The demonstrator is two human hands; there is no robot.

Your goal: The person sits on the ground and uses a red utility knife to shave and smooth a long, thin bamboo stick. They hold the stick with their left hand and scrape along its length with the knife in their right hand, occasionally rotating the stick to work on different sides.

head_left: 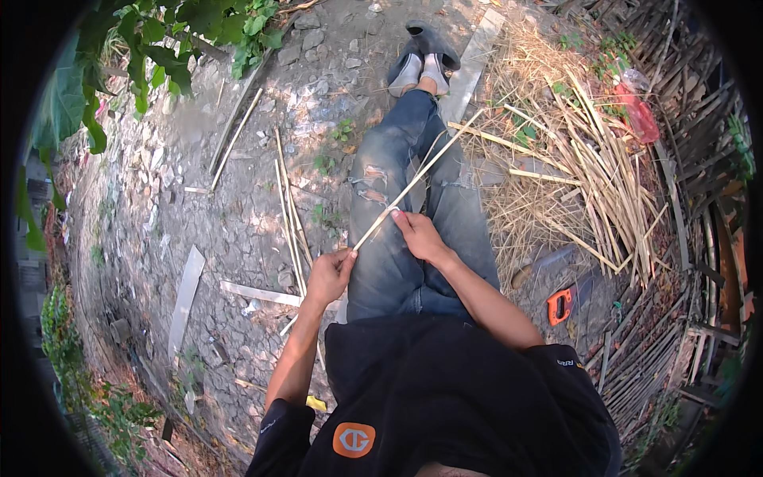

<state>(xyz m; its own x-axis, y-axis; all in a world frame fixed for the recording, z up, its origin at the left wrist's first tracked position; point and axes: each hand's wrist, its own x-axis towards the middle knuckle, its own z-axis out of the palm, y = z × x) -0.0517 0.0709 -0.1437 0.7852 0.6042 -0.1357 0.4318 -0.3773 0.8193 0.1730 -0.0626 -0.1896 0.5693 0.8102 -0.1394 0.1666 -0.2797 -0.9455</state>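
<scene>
A long, thin, pale bamboo-like stick (441, 154) slants up and away to the right across my legs. My left hand (330, 276) pinches its near end above my left thigh. Further along, my right hand (421, 237) is closed at the stick, its thumb lying along it. A small pale bit shows by that thumb, too small to make out. Beneath the stick are my worn blue jeans (389, 278), torn at the knee.
A heap of split sticks (612, 183) lies on straw to the right. Nearer sit a saw (559, 305) with an orange handle and a dark blade with a brown handle (521, 277). Loose sticks (289, 211) and a flat strip (186, 298) lie left.
</scene>
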